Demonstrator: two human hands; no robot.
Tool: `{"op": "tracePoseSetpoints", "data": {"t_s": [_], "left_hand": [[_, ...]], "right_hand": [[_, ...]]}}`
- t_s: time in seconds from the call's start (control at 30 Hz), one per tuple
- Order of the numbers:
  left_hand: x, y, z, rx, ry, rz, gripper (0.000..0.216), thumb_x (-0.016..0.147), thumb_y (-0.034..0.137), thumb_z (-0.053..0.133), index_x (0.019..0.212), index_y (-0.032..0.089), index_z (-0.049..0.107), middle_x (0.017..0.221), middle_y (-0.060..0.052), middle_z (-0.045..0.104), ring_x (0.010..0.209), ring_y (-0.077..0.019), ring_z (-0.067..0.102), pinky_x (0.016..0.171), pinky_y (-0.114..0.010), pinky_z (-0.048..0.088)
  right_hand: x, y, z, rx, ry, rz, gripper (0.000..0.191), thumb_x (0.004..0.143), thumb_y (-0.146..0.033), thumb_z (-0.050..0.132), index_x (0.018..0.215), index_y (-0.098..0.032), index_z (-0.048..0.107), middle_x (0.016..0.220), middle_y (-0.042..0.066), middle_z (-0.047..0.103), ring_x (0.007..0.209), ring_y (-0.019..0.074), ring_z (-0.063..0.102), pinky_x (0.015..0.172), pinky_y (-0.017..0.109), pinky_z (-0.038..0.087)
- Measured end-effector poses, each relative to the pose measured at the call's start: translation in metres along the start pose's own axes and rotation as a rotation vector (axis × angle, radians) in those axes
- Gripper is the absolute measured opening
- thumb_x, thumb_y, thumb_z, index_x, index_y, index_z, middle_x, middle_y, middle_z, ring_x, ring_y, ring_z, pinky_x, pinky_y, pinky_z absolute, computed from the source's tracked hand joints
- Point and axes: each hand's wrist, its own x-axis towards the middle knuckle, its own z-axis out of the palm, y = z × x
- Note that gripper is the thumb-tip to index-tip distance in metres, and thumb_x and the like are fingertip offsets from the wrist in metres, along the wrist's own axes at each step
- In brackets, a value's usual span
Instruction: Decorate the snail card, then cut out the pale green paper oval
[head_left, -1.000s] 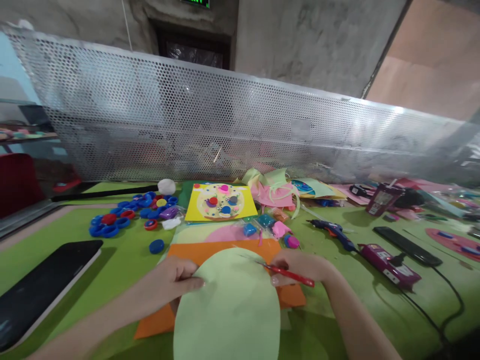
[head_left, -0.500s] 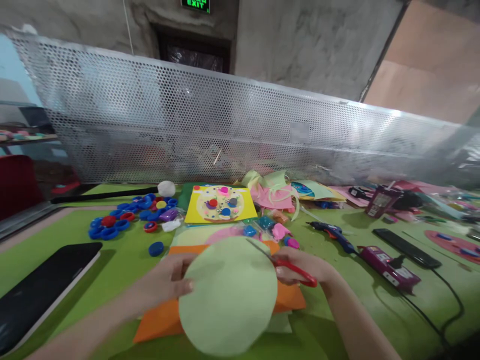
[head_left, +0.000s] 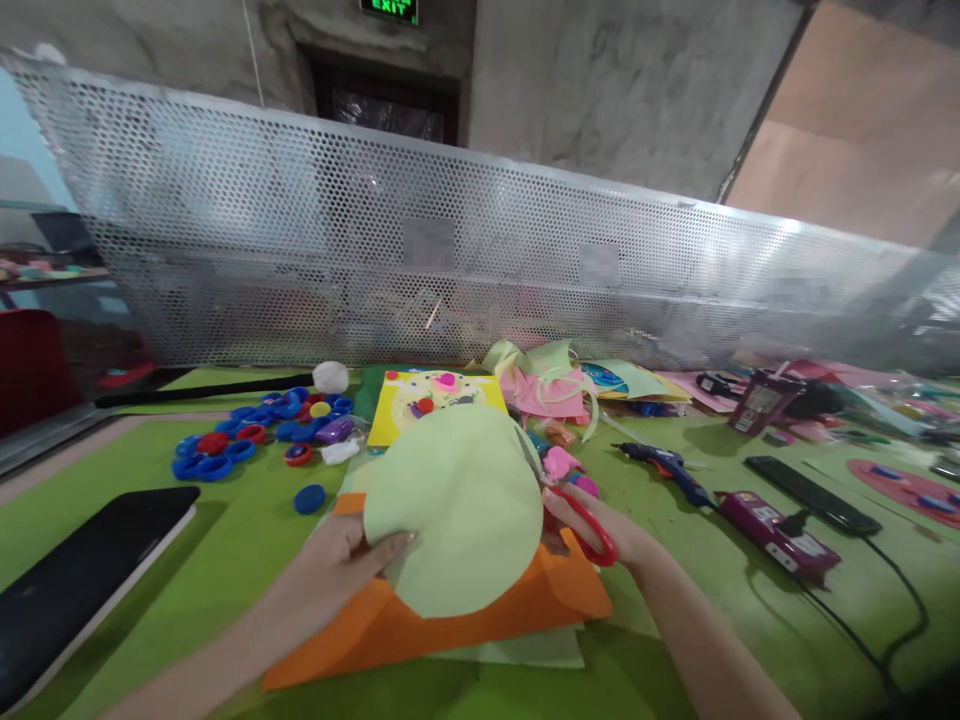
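My left hand pinches the lower left edge of a pale green paper disc and holds it tilted up above the table. Red-handled scissors sit in my right hand, fingers through the loops, blades reaching up along the disc's right edge. Under the disc lies an orange sheet on a pale green sheet. A yellow card with coloured dots lies just behind, partly hidden by the disc.
Blue and red bottle caps are scattered at the left, with a black tablet nearer. A blue glue gun, a maroon box with a cable and a black remote lie right. A perforated metal screen closes the back.
The green disc has been lifted and turned upward, away from me, now covering much of the yellow card. My right hand with the scissors has followed along its right edge.
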Motion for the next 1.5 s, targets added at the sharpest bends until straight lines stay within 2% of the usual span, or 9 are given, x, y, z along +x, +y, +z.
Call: {"op": "tracePoseSetpoints", "data": {"t_s": [0.23,0.47,0.7,0.87,0.97,1.1,1.23,1.4,1.5], "left_hand": [[-0.001,-0.001,0.001,0.131,0.018,-0.048,0.048,0.066,0.059,0.049,0.042,0.025,0.027,0.046,0.008,0.019,0.045,-0.0099,0.018,0.046,-0.028,0.014],[0.001,-0.003,-0.001,0.172,-0.001,-0.056,0.048,0.067,0.062,0.046,0.044,0.024,0.027,0.047,0.008,0.020,0.045,-0.0102,0.019,0.046,-0.028,0.014],[-0.001,-0.004,0.000,0.199,-0.030,-0.034,0.049,0.063,0.060,0.049,0.042,0.025,0.022,0.047,0.007,0.019,0.044,-0.0103,0.018,0.046,-0.028,0.014],[-0.003,0.002,-0.001,0.189,-0.058,-0.029,0.046,0.064,0.058,0.046,0.041,0.025,0.025,0.046,0.008,0.018,0.044,-0.0101,0.016,0.045,-0.028,0.014],[-0.003,0.003,-0.001,0.177,-0.075,-0.032,0.045,0.064,0.057,0.047,0.042,0.025,0.024,0.047,0.008,0.018,0.044,-0.0103,0.016,0.045,-0.027,0.016],[-0.006,0.004,0.001,0.160,-0.105,-0.032,0.044,0.063,0.058,0.048,0.042,0.024,0.029,0.048,0.007,0.025,0.045,-0.0114,0.024,0.045,-0.025,0.022],[-0.007,0.008,-0.001,0.129,-0.150,-0.008,0.045,0.065,0.057,0.048,0.041,0.024,0.031,0.046,0.007,0.026,0.044,-0.0115,0.027,0.045,-0.025,0.026],[-0.007,0.005,-0.001,0.067,-0.219,0.001,0.039,0.069,0.053,0.051,0.049,0.020,0.055,0.051,0.003,0.052,0.051,-0.0144,0.048,0.053,-0.023,0.038],[-0.007,0.003,-0.001,0.046,-0.223,0.000,0.038,0.069,0.052,0.053,0.051,0.019,0.059,0.052,0.003,0.056,0.051,-0.0149,0.051,0.051,-0.023,0.039]], "right_hand": [[0.001,-0.001,0.003,-0.012,0.041,0.081,0.051,0.076,-0.066,0.044,0.054,-0.020,0.040,0.046,-0.005,0.041,0.046,0.0103,0.041,0.053,0.026,0.037],[0.007,0.021,0.000,0.052,0.025,0.140,0.051,0.074,-0.070,0.039,0.059,-0.022,0.033,0.046,-0.010,0.027,0.038,0.0059,0.025,0.039,0.021,0.022],[-0.004,0.004,-0.004,-0.011,-0.039,0.073,0.049,0.075,-0.062,0.049,0.053,-0.020,0.037,0.049,-0.005,0.039,0.048,0.0091,0.038,0.052,0.025,0.032],[-0.001,0.013,-0.006,-0.008,-0.075,0.134,0.047,0.077,-0.060,0.046,0.054,-0.022,0.032,0.045,-0.009,0.028,0.039,0.0060,0.025,0.040,0.022,0.022],[-0.001,0.013,-0.007,-0.046,-0.090,0.154,0.047,0.075,-0.060,0.048,0.053,-0.021,0.035,0.044,-0.009,0.031,0.039,0.0060,0.027,0.041,0.022,0.024],[-0.001,0.009,-0.008,-0.099,-0.093,0.153,0.049,0.073,-0.061,0.050,0.051,-0.019,0.038,0.048,-0.004,0.041,0.046,0.0084,0.038,0.047,0.023,0.030],[-0.001,0.011,-0.010,-0.081,-0.121,0.181,0.051,0.072,-0.068,0.042,0.053,-0.022,0.030,0.045,-0.009,0.030,0.039,0.0059,0.028,0.041,0.021,0.025],[-0.001,0.009,-0.009,-0.149,-0.127,0.168,0.050,0.073,-0.064,0.045,0.051,-0.020,0.037,0.047,-0.004,0.042,0.044,0.0079,0.038,0.045,0.022,0.031],[0.001,0.011,-0.008,-0.168,-0.119,0.174,0.048,0.075,-0.062,0.043,0.053,-0.020,0.039,0.047,-0.004,0.041,0.042,0.0079,0.037,0.043,0.021,0.031]]}}
